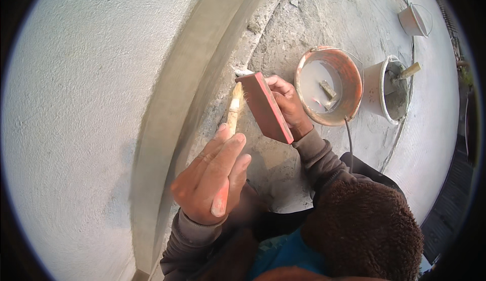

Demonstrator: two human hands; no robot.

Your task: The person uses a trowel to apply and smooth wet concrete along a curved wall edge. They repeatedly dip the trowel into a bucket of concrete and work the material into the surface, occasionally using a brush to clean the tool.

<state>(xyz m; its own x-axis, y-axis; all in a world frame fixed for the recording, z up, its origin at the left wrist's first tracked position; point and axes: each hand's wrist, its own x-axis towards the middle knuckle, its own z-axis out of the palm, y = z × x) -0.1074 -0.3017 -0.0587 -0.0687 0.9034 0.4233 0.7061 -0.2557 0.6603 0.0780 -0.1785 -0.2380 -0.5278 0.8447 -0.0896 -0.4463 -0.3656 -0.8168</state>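
My left hand [212, 174] is closed around a paintbrush with an orange handle [220, 200] and pale, worn bristles [237, 90]. The bristles point up and away, right beside the left edge of a red plastering float [267, 110]. That float is tilted on edge, its dark flat face turned toward the brush. Whether bristles and float touch, I cannot tell. Behind the float, my right hand [288, 101] grips it from the right; part of the fingers is hidden by the board.
A textured white wall [86, 78] rises on the left, with a smooth grey band [174, 88] along its base. An orange bucket [349, 81] of cloudy water stands on the right. Beside it is a white bucket [372, 86] of grey mortar with a wooden handle [409, 70]. Another bucket [411, 22] stands farther off.
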